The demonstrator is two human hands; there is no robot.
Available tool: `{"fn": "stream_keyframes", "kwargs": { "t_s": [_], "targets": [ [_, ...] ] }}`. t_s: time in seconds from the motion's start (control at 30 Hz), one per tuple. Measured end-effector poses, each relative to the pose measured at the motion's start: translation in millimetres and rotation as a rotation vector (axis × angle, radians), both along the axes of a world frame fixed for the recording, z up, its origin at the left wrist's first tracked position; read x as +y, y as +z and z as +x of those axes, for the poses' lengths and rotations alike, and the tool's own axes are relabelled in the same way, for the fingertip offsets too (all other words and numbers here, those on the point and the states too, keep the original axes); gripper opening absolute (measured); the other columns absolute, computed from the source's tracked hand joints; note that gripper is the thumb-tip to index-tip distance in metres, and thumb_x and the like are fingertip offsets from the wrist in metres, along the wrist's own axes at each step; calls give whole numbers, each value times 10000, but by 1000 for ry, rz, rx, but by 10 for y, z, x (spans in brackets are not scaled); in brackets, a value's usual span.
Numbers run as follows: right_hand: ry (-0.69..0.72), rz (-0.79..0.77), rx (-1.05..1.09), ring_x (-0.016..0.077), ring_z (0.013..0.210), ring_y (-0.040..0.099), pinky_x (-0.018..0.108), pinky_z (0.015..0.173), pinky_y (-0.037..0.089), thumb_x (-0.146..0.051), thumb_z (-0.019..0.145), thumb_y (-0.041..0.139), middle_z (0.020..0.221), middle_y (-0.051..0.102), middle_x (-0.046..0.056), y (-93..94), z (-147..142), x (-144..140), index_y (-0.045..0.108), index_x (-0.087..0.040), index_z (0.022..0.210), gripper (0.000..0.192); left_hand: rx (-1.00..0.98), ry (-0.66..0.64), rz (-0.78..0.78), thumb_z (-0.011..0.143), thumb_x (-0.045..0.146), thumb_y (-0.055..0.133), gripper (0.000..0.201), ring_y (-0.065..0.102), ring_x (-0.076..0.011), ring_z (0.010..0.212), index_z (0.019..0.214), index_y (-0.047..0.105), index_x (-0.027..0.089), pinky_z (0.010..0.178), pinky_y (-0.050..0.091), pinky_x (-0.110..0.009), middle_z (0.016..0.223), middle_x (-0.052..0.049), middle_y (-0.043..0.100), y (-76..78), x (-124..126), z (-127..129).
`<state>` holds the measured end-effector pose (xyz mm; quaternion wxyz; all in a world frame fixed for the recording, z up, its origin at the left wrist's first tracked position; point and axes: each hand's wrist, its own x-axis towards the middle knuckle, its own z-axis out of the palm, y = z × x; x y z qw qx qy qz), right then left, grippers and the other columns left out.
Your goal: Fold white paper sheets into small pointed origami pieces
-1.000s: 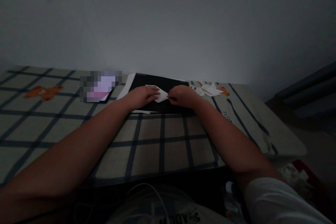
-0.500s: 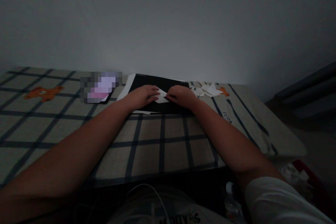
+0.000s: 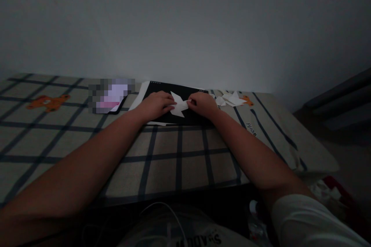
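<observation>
Dim room. Two bare arms reach forward over a checked cloth [image 3: 179, 154] on the surface. The left hand [image 3: 156, 104] and right hand [image 3: 203, 104] meet at a small folded white paper [image 3: 179, 106] – each pinches one side of it with narrow fingertips. The paper lies over a black sheet [image 3: 174, 92] at the far edge by the wall. Just right of it sits a pile of white scraps [image 3: 230, 99]; to the left, a phone [image 3: 111, 96] – its screen blurred.

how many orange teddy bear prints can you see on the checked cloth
2: one bear print at the far left of the cloth, one bear print right of the paper scraps. Others may be hidden.
</observation>
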<state>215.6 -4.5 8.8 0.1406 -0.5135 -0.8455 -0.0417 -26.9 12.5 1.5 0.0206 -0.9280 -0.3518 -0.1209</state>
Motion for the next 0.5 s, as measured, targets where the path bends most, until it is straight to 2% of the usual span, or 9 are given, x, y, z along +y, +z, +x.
{"fn": "stream_keyframes", "kwargs": {
  "t_s": [0.13,0.33,0.4,0.5],
  "targets": [
    [-84,-43,33,231,880,617,318,680,385,-326,942,541,952,724,98,-51,-35,18,710,-182,890,228,15,-12,51,983,348,509,335,584,-271,1173,1181,742,213,1002,459,-418,1267,-92,679,24,-23,17],
    [-91,-66,119,208,830,581,308,685,404,-309,924,589,934,690,88,-136,-47,72,687,-178,893,167,70,-43,43,1018,315,426,368,589,-256,1165,1214,731,258,980,462,-405,1265,-67,691,87,-101,100],
    [-47,-12,132,222,894,579,320,744,419,-283,911,616,985,678,95,-130,-28,71,684,-174,952,135,114,-34,33,1027,313,397,386,600,-241,1155,1208,735,273,969,461,-381,1246,-56,703,102,-119,123],
    [105,100,96,247,1014,564,350,849,417,-235,900,639,1093,664,107,-86,19,56,683,-182,1080,192,136,-30,35,1026,300,388,392,611,-235,1145,1200,737,261,961,460,-367,1245,-56,706,93,-115,128]
  ]
}}
